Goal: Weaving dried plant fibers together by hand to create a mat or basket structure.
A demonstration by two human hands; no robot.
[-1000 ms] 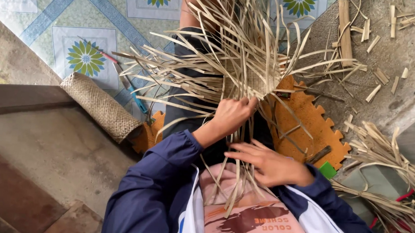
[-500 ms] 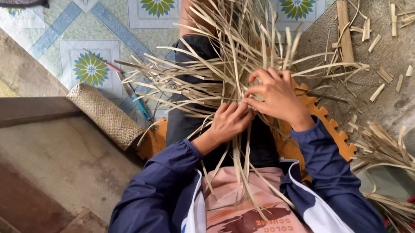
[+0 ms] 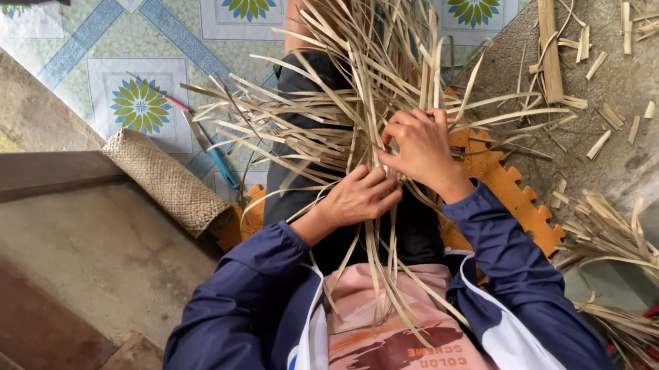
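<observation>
The pale, flat dried-leaf weaving strips (image 3: 350, 117) are fanning out over your lap, too many and too tangled to count, and they are looking light, springy and brittle enough to crease or split, so you are best pinching them near the crossing point, not the loose tips. Your left hand (image 3: 359, 199) is pressing closed fingers onto the strips at the centre, and your right hand (image 3: 423, 147) is pinching a few strips just above it. One rolled woven mat (image 3: 163, 181) is lying on the floor beside one blue-handled tool (image 3: 212, 154), and one orange foam mat (image 3: 503, 193) is showing beneath you.
</observation>
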